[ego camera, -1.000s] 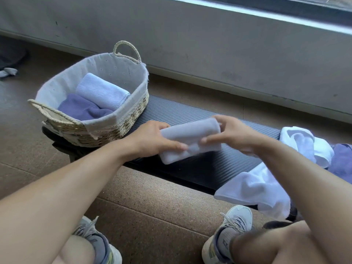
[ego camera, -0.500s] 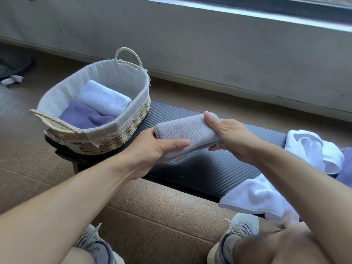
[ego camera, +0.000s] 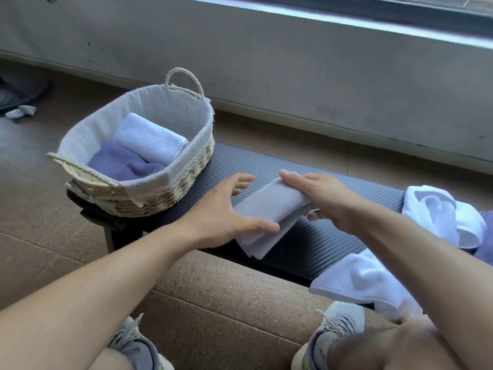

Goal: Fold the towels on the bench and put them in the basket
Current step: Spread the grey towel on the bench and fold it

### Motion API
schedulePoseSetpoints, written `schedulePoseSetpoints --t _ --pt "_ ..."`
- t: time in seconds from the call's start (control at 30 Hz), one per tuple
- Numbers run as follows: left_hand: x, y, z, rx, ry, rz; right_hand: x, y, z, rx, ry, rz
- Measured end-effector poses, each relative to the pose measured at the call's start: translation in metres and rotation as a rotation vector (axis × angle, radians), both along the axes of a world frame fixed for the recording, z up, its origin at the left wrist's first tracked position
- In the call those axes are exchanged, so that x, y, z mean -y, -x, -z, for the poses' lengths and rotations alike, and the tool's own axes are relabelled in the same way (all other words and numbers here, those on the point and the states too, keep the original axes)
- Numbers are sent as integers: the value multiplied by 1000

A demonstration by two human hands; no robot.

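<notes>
Pressing down on a folded grey towel [ego camera: 269, 209], both hands worked at the middle of the desk [ego camera: 333, 236]. The right hand [ego camera: 320, 196] lay across the towel's far end with its fingers [ego camera: 293, 178] straight and close together, flat on the cloth; its thumb was hidden beneath, so whether it also pinched the edge could not be told. The left hand [ego camera: 226, 212] was spread, fingers apart and nearly straight, thumb resting on the near layers. That flat, two-handed hold looked meant to set the crease and keep the stacked layers from sliding, since the near corner fanned out slightly at the desk's front edge.

The basket [ego camera: 128, 193] stood at the desk's left end, just beside the left hand, probably so that a finished towel needs only a short carry. Inside it a pale blue towel [ego camera: 149, 138] lay folded against a purple towel [ego camera: 120, 161], with room left over.

At the right end a white towel [ego camera: 373, 284] hung unfolded over the front edge, another white one [ego camera: 440, 214] lay bunched behind it, and a purple scrap [ego camera: 486, 236] showed at the frame's edge. So the job seemed roughly half done.

Grey sneakers [ego camera: 338, 324] showed below on the floor. No brand, label or writing could be read anywhere; any marks on the shoes were too small to make out.
</notes>
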State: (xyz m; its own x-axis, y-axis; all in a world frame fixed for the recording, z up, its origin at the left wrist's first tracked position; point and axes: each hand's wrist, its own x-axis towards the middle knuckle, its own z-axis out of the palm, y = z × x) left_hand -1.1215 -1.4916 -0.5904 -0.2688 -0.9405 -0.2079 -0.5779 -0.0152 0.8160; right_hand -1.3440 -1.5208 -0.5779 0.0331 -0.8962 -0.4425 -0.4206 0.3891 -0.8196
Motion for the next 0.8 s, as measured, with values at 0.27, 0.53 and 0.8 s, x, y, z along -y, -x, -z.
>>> schedulePoseSetpoints --t 0.27,0.53,0.8 --pt "-5 13 -1 -106 -112 -89 -5 -10 -6 343 -81 24" --pt "3 7 -14 -870 -600 -296 -11 -16 -13 545 -208 87" --pt "4 6 -22 -796 -631 -271 -15 -17 -23 506 -291 157"
